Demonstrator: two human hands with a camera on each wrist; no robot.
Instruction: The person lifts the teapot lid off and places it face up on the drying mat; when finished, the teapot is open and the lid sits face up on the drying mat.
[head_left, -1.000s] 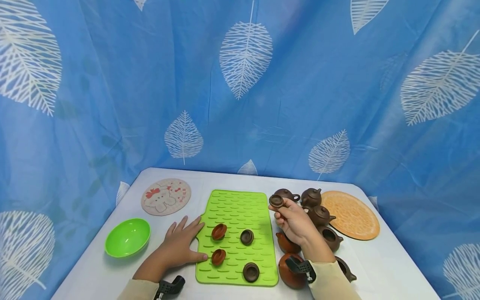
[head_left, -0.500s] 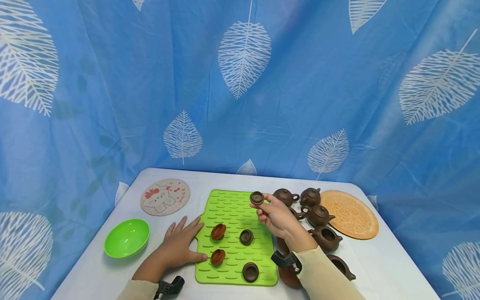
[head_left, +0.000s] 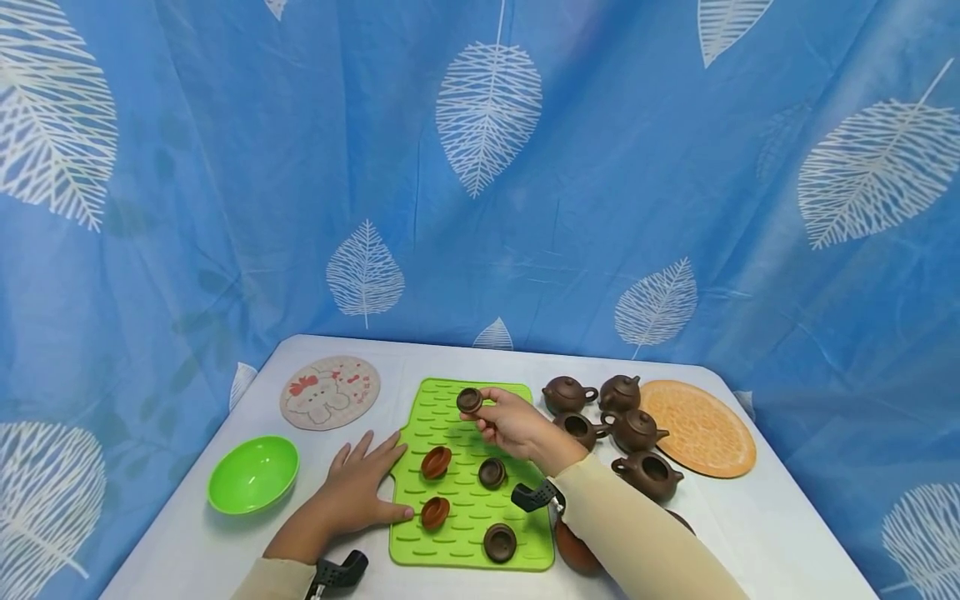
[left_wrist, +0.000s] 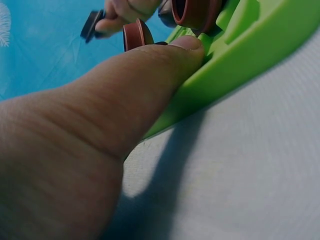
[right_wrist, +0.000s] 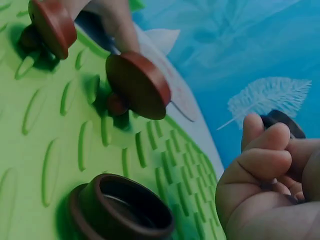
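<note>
My right hand point(head_left: 517, 427) pinches a dark brown teapot lid point(head_left: 469, 401) by its edge, over the far part of a green ridged mat point(head_left: 480, 446). In the right wrist view the curled fingers partly hide this lid point(right_wrist: 286, 121). Flat, with spread fingers, my left hand point(head_left: 358, 493) rests at the mat's left edge; its thumb reaches onto the mat near a reddish lid point(head_left: 435, 512). Another reddish lid point(head_left: 436, 462) sits just behind that one, both tilted on their knobs. To their right lie two dark brown lids point(head_left: 492, 472), hollow side up.
Right of the mat stand several dark brown teapots, some with lids point(head_left: 637, 430), some without point(head_left: 651, 476). A reddish pot point(head_left: 576, 550) is partly hidden under the right sleeve. A green bowl point(head_left: 253, 475) and round rabbit mat point(head_left: 330, 393) lie left; an orange round mat point(head_left: 701, 429) lies right.
My right hand has carried the dark lid leftward from beside the teapots to over the mat's far part. The left hand and the lids on the mat have stayed put.
</note>
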